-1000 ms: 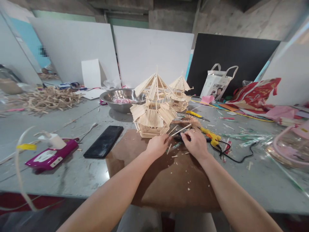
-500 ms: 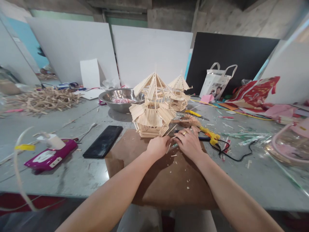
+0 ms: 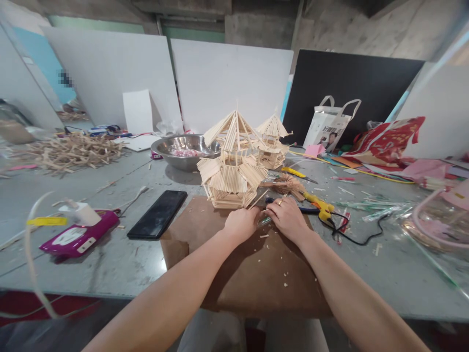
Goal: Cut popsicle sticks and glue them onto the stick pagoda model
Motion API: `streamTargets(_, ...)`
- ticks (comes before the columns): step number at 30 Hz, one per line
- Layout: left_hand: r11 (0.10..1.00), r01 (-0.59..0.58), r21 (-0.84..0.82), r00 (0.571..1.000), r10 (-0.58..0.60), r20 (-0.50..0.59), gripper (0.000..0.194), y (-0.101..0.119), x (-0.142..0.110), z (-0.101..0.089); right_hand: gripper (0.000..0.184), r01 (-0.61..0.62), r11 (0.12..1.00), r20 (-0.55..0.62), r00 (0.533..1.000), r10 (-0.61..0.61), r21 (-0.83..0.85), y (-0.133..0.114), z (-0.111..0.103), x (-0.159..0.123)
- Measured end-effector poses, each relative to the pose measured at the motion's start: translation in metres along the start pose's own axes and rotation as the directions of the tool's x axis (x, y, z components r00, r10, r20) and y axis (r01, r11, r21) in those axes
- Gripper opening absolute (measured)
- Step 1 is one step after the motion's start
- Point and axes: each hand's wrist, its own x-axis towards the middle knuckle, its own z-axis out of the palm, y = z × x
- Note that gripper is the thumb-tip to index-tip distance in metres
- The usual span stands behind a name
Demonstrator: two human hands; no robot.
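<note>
My left hand (image 3: 242, 226) is closed in a pinch just in front of a wooden-stick pavilion model (image 3: 234, 178). Facing it, my right hand (image 3: 287, 216), with a ring on one finger, has its fingers bent and pressed together. A short, pale wooden stick (image 3: 263, 212) shows between the fingertips of both hands; most of it is covered. Another thin stick (image 3: 261, 197) slants up behind the left fingers. Both hands rest over a brown board (image 3: 256, 274) scattered with small wood scraps. The pavilion stands at the board's far edge.
Behind stands a smaller stick pavilion (image 3: 273, 146), with a metal bowl (image 3: 183, 152) to its left. A phone (image 3: 157, 215) and a purple power strip (image 3: 82, 234) lie left. Right are a yellow glue gun (image 3: 323, 208), its black cord and a yellow-handled tool (image 3: 293, 171). Sticks (image 3: 76, 152) are heaped far left.
The right fingers have drawn in slightly and curled more. The left hand stays almost in place, and the pavilion has not moved on the board.
</note>
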Motion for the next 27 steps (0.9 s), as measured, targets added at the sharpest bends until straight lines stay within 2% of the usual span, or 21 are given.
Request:
streamTargets(10, 0.999, -0.003, 0.032, 1.0, 0.003, -0.005, 0.045, 0.0, -0.001, -0.001, 0.026, -0.036, 0.999, -0.006, 0.999, 0.036, -0.02, -0.003, 0.002, -0.002)
streamTargets(27, 0.998, 0.063, 0.028, 0.998, -0.063, 0.014, 0.04, 0.002, -0.001, 0.002, 0.024, -0.133, 0.99, 0.027, 0.99, 0.135, -0.049, -0.011, 0.005, -0.003)
